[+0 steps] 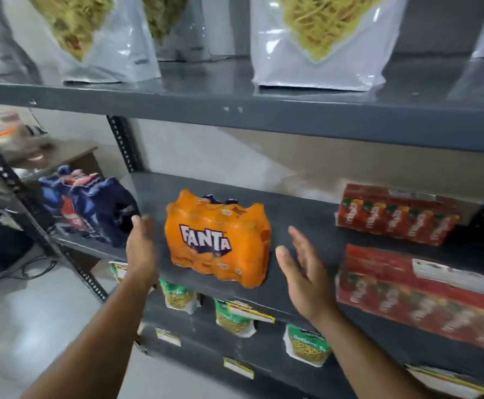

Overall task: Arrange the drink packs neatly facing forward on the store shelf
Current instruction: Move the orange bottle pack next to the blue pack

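An orange Fanta pack (217, 240) stands on the dark grey shelf (307, 223) with its logo facing me. My left hand (141, 246) is open just left of it, fingers up, between it and a dark blue cola pack (88, 208) that lies tilted at the shelf's left end. My right hand (301, 269) is open to the right of the Fanta pack, palm toward it, a short gap away. Two red juice-carton packs lie on the right: one at the back (396, 214), one at the front (419, 295).
White pouches of noodles (318, 47) stand on the shelf above. Green snack packets (235, 318) and yellow price tags sit on the shelves below. A slotted upright post (125, 142) borders the shelf at left; beyond it are a floor, cables and a desk.
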### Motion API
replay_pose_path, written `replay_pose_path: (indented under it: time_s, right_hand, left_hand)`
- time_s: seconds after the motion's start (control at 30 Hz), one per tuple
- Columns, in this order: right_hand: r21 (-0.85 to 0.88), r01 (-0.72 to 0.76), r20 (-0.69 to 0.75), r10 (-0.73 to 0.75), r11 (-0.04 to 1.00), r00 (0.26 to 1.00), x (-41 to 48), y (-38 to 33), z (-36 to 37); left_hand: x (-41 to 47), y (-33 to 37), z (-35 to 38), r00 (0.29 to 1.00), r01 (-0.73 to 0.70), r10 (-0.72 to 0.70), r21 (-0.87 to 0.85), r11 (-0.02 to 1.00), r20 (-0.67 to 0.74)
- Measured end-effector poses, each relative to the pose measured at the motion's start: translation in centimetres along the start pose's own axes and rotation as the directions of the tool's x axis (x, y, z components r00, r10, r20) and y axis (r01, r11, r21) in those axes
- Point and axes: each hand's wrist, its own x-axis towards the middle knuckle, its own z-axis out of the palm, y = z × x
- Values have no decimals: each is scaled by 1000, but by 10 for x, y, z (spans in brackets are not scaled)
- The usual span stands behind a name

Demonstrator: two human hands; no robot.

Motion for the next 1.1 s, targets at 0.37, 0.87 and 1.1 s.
replay_pose_path:
  time_s: [0.37,0.87,1.1]
  right_hand:
    - [407,-88,-210,187,909,960,32,25,92]
    - [463,-98,-258,240,881,936,30,39,84]
    - [461,-101,-347,284,882,894,34,41,99]
  left_hand:
    - [53,-17,19,737,180,-261,191,965,624]
    - [40,-15,25,719,192,-335,289,938,610]
    - [53,2,11,678,188,-356,317,930,644]
